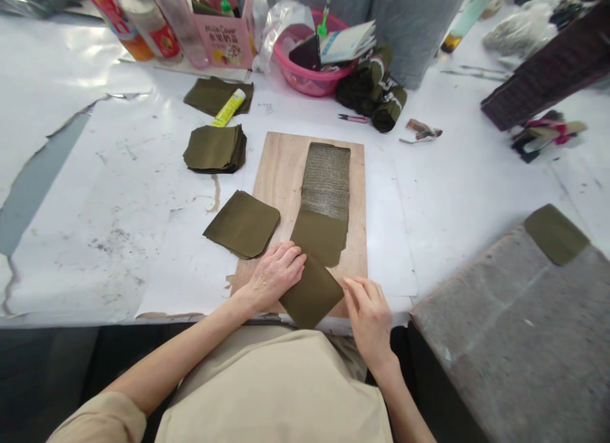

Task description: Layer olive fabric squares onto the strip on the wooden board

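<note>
A square olive-green fabric piece (312, 295) lies turned cornerwise at the near end of a wooden board (276, 170). My right hand (369, 313) pinches its right corner between thumb and fingers. The fingers of my left hand (279, 271) are bent together over its upper left edge; whether they grip it is hard to see. Just beyond is a row of overlapped olive pieces (321, 233), with narrow, greyish, shiny strips (326, 176) showing toward the far end. Beside my left hand a stack of olive fabric pieces (243, 224) rests partly on the board.
Two more fabric stacks (214, 147) sit at the back left, one under a yellow tube (229, 107). A pink basin (309, 81), dark fabric rolls (381, 93) and small pink snips (352, 118) are behind the board. At right, a grey surface (519, 322) carries one olive piece (556, 233).
</note>
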A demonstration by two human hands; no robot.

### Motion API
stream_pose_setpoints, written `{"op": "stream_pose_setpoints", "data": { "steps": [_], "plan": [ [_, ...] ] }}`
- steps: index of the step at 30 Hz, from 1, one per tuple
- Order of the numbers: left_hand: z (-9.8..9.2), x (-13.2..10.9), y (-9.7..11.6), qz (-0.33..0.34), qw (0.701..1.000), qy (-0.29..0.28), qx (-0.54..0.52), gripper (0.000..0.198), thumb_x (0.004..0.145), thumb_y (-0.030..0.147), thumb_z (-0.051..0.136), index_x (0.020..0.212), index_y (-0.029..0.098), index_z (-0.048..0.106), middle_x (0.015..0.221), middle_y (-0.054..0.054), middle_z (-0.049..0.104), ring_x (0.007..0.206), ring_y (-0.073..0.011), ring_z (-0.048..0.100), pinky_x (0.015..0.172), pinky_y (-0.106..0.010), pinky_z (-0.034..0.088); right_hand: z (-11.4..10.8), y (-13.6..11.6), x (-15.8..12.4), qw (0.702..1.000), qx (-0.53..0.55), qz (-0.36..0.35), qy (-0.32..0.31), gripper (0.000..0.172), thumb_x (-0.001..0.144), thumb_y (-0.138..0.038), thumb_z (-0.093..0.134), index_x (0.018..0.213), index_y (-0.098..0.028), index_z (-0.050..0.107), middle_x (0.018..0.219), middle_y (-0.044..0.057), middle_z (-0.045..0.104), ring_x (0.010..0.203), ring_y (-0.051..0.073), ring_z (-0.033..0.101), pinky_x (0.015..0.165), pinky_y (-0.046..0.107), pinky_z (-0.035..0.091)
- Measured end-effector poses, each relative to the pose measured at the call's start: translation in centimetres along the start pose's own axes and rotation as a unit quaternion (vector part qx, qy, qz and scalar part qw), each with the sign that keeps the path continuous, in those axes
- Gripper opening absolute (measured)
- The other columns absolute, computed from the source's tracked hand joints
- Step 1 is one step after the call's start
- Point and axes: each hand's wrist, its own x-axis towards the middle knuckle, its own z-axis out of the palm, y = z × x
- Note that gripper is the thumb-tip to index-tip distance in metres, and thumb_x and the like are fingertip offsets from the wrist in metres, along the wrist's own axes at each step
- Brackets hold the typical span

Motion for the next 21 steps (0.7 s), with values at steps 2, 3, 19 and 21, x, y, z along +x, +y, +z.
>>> {"op": "stream_pose_setpoints", "data": {
  "steps": [2,3,19,21],
  "plan": [
    [0.0,0.0,0.0,-0.003,1.000,-0.012,-0.005,0.016,0.092,0.016,0.052,0.101,0.014,0.065,0.102,-0.009,0.064,0.105,-0.0233,0.058,0.096,-0.039,0.050,0.9,-1.2,1.3,1.000,-0.004,0.007,-0.014,0.022,0.097,-0.029,0.051,0.112,-0.021,0.064,0.102,0.007,0.065,0.094,0.019,0.058,0.082,0.032,0.047],
    [0.0,-0.1,0.0,-0.006,1.000,-0.016,-0.008,0.015,0.092,0.016,0.052,0.100,0.014,0.064,0.102,-0.009,0.063,0.105,-0.0233,0.058,0.096,-0.039,0.049,1.4,-1.8,1.9,1.000,-0.012,0.009,-0.018,0.021,0.096,-0.031,0.053,0.111,-0.021,0.064,0.101,0.007,0.065,0.094,0.020,0.058,0.081,0.032,0.046],
    [-1.5,1.4,0.3,0.100,0.994,0.007,-0.039,0.020,0.097,0.018,0.049,0.113,0.019,0.061,0.112,-0.007,0.066,0.119,-0.0209,0.055,0.106,-0.041,0.042,1.1,-2.9,4.7,0.993,0.098,-0.020,-0.060,0.030,0.096,-0.044,0.049,0.078,-0.023,0.062,0.079,0.000,0.066,0.075,0.015,0.060,0.069,0.027,0.045],
    [-1.9,2.1,0.1,0.100,0.991,-0.048,-0.068,0.014,0.098,0.022,0.050,0.100,0.018,0.063,0.093,-0.004,0.067,0.098,-0.0164,0.062,0.098,-0.035,0.047,0.8,-2.7,5.1,0.988,0.144,-0.022,-0.056,0.033,0.095,-0.048,0.049,0.079,-0.024,0.065,0.078,-0.001,0.068,0.071,0.014,0.063,0.065,0.026,0.047]
  ]
}}
